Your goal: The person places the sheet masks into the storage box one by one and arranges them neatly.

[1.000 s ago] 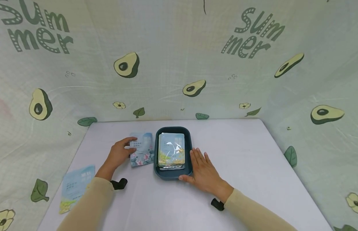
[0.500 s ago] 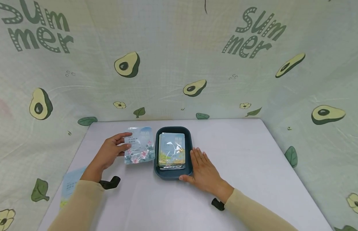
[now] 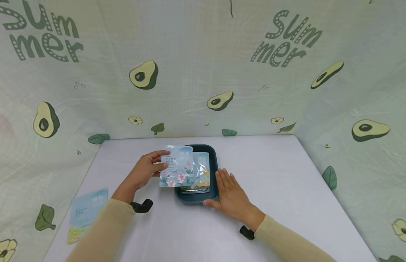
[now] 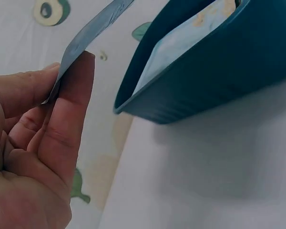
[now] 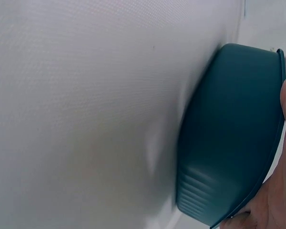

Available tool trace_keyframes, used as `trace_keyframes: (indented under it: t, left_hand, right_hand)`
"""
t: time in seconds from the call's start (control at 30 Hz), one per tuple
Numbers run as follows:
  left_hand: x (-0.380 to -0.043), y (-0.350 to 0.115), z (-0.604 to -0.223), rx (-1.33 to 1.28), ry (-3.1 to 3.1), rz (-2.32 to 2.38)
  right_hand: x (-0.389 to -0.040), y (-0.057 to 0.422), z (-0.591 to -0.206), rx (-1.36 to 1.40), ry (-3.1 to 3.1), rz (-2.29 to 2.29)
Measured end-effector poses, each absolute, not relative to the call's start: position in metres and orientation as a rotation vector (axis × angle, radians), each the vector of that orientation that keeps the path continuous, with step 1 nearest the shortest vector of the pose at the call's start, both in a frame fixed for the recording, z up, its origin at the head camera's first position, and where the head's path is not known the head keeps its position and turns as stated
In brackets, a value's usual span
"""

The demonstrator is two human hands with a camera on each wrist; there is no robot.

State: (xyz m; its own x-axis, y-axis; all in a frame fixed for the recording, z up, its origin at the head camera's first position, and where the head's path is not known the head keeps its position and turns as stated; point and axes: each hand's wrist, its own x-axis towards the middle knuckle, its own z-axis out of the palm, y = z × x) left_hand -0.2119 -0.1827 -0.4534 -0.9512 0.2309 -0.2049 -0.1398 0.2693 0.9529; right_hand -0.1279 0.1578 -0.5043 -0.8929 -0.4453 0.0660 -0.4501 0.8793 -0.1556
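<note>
My left hand (image 3: 144,170) pinches a light blue sachet with pink flowers (image 3: 177,169) by its left edge, between thumb and fingers. In the head view this sachet overlaps the left side of a dark blue tray (image 3: 193,199). The left wrist view shows the sachet (image 4: 88,40) edge-on, raised beside the tray wall (image 4: 195,81). Inside the tray lies a stack of sachets, the top one (image 3: 203,167) blue and yellow, partly hidden by the held one. My right hand (image 3: 234,199) rests against the tray's right front corner, fingers straight along the rim, thumb at the front.
Another blue and yellow sachet (image 3: 85,209) lies at the table's left edge, partly behind my left sleeve (image 3: 103,233). A white cloth covers the table (image 3: 271,171). Behind and beside it hangs a curtain (image 3: 183,47) printed with avocados.
My left hand has lifted the flowered sachet off the table, drawn it slightly left, then carried it right over the tray's left side. The right hand stays at the tray.
</note>
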Motion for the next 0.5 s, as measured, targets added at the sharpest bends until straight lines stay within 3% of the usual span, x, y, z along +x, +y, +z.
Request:
trace_keyframes:
  t: [0.5]
  left_hand:
    - [-0.238,-0.118,-0.470,0.077,2.286,1.632]
  right_hand:
    - [-0.128,0.156,-0.505,0.690,-3.045,0.278]
